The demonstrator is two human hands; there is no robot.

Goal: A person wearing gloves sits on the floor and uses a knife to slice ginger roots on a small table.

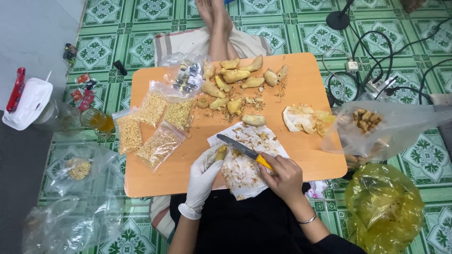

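My left hand (203,178), in a white glove, holds a small yellowish ginger piece (221,152) over a sheet of white paper (245,174) strewn with brown peelings. My bare right hand (282,176) grips a knife (245,150) by its yellow handle; the grey blade points left and reaches the ginger piece. Both hands are at the near edge of an orange low table (310,80). Several peeled ginger roots (235,75) lie in a heap at the table's far middle.
Several clear bags of chopped yellow bits (155,127) lie on the table's left. A crumpled tissue (306,120) sits right. A clear bag of pieces (376,124) and a yellow bag (383,207) are at right. Cables (376,70) and another person's feet (214,19) lie beyond.
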